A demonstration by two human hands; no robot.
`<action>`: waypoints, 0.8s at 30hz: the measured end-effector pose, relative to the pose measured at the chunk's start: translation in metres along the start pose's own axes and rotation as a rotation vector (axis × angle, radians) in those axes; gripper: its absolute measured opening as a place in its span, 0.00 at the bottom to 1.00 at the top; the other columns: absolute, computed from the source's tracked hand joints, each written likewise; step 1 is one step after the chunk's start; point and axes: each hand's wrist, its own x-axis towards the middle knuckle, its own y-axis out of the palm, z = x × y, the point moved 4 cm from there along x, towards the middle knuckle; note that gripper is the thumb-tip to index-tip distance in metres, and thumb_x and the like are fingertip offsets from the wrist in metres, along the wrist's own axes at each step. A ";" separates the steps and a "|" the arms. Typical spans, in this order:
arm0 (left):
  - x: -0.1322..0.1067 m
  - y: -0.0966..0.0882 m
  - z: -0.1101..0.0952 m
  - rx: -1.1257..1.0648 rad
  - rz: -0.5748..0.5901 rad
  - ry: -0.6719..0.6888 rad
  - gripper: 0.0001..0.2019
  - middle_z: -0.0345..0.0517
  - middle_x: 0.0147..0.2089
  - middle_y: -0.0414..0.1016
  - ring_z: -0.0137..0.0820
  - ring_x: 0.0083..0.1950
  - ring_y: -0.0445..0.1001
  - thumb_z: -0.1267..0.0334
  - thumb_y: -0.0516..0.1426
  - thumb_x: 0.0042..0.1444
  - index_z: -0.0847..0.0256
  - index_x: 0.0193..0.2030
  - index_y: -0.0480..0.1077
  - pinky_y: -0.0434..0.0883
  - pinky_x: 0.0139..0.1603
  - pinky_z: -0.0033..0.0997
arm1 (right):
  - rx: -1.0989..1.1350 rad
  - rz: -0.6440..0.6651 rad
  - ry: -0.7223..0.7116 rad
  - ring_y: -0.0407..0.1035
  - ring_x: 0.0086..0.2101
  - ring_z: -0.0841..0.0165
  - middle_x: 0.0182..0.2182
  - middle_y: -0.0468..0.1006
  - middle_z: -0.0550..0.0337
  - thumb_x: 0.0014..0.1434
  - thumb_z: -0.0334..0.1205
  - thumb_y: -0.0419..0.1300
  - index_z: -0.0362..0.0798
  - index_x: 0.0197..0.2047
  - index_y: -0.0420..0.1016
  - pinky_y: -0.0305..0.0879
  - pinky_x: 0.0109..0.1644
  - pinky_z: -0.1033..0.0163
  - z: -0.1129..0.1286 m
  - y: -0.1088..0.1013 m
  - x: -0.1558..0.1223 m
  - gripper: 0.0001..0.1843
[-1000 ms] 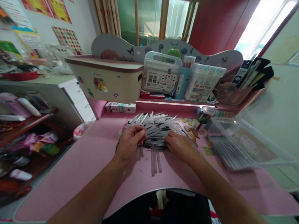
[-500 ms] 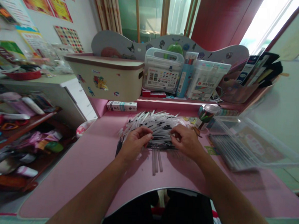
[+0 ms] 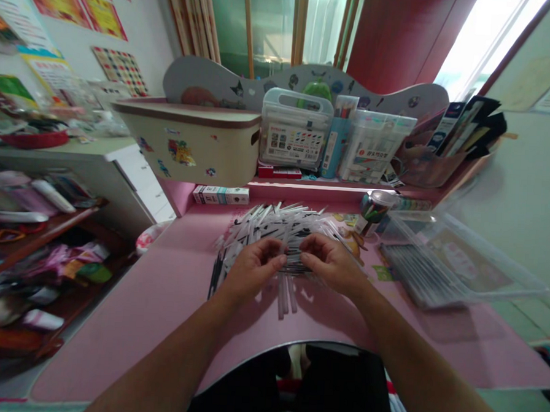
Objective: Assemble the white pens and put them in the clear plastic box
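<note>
Pink, smooth-topped desk with a curved front edge (image 3: pixel 130 321): the main work surface. Clock directions are read from the heap noted below, with twelve pointing away from the person. Between ten and eleven, on the shelf: one cream bin with a brown rim and stickers (image 3: pixel 232 151). At three: one shallow, clear plastic box (image 3: pixel 487 282). At centre of desk: one loose heap of slim white, translucent and black plastic tubes (image 3: pixel 274 221), lying in crossed directions. At three, by the box's nine o'clock end: one flat bundle of slim grey rods (image 3: pixel 412 271); whether inside or under the box cannot be told.

Left hand (image 3: pixel 257 261): at seven, fingers curled and thumb drawn in towards them. Right hand (image 3: pixel 328 258): at four, in a similar pinching posture, facing the left across a narrow gap. Whether either grasps a tube cannot be determined. At two: one dark, silver-topped cylindrical can (image 3: pixel 377 206). At ten: one narrow, white printed carton (image 3: pixel 221 195). At six: a few pale translucent tubes (image 3: pixel 280 301), side by side on the desk.
</note>
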 end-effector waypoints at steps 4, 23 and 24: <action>0.005 -0.015 0.000 -0.178 -0.195 -0.011 0.10 0.37 0.27 0.74 0.21 0.19 0.64 0.62 0.64 0.48 0.60 0.36 0.69 0.61 0.20 0.21 | -0.684 0.112 -0.108 0.66 0.32 0.68 0.30 0.73 0.58 0.55 0.33 0.58 0.46 0.31 0.70 0.56 0.35 0.63 -0.001 0.003 -0.003 0.01; 0.007 -0.024 0.003 -0.402 -0.407 -0.047 0.09 0.38 0.29 0.74 0.22 0.23 0.69 0.60 0.61 0.50 0.62 0.34 0.67 0.69 0.24 0.22 | -0.650 0.093 -0.124 0.62 0.32 0.69 0.30 0.71 0.61 0.50 0.30 0.56 0.47 0.29 0.68 0.54 0.37 0.65 -0.007 0.007 -0.004 0.02; 0.008 -0.026 0.006 -0.420 -0.428 -0.071 0.09 0.38 0.28 0.74 0.22 0.23 0.69 0.60 0.61 0.51 0.62 0.34 0.67 0.69 0.24 0.21 | -0.604 0.082 -0.106 0.61 0.30 0.70 0.27 0.69 0.63 0.49 0.30 0.56 0.47 0.27 0.66 0.52 0.34 0.66 -0.008 0.005 -0.004 0.03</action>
